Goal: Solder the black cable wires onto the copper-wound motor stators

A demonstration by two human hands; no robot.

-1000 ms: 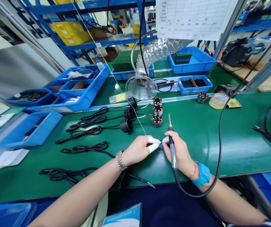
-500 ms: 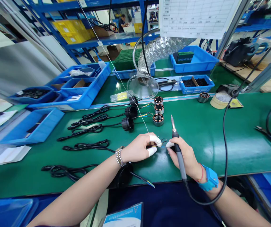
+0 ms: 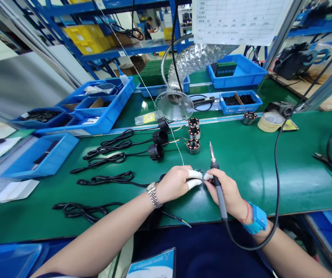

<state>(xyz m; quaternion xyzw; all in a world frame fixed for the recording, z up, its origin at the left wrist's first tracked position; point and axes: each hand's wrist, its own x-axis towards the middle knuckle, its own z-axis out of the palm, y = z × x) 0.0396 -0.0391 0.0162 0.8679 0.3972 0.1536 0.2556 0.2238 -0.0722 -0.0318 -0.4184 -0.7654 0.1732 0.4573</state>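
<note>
My right hand [image 3: 226, 189] is wrapped round a soldering iron [image 3: 219, 193], its metal tip pointing up and away from me. The thumb and index finger of that hand also pinch together near my left fingertips. White covers sit on several of my fingertips. My left hand [image 3: 175, 183] is closed in a pinch on thin wires, mostly hidden by the fingers. Dark wire ends [image 3: 200, 170] show just above the pinch. A thin pale strand [image 3: 177, 144] slants from above down to my left hand. Beyond my hands stand several copper-wound motor stators [image 3: 193, 146], wired to black caps [image 3: 155, 152].
Black cables [image 3: 104, 178] lie coiled on the green bench at left. Blue bins [image 3: 40, 156] stand farther left and behind. A clear fume hood [image 3: 174, 106] hangs over the back. At right are a round tin [image 3: 270, 122], pliers [image 3: 324, 157] and the iron's looping cord [image 3: 276, 173].
My left hand has moved right, and its fingertips now meet those of my right hand. The wire that showed between them is now covered. The soldering iron has hardly moved.
</note>
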